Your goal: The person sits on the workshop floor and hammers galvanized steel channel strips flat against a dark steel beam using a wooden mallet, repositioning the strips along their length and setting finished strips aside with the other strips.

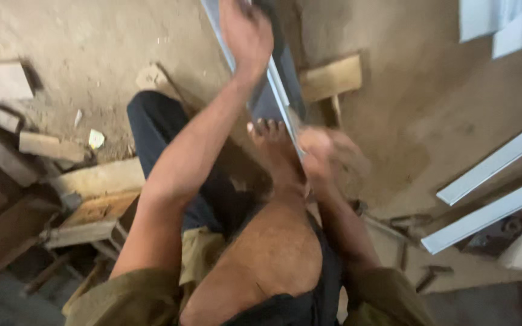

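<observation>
Two bare hands work on a long pale metal strip (276,84) that runs from the top of the view down toward the person's lap, lying over the dusty ground. The left hand (246,30) is raised high near the top edge, fingers curled over the strip's upper part; the hold looks closed on it, though motion blur hides the fingertips. The right hand (327,157) sits lower, at the strip's near end, too blurred to tell whether it is clenched or loose. A bare foot (273,151) rests just beside that hand, its toes touching the strip. Wooden blocks (43,148) and planks lie scattered to the left, a wooden block (331,77) lies right of the strip, and two more metal strips (490,187) lie well apart on the right.
</observation>
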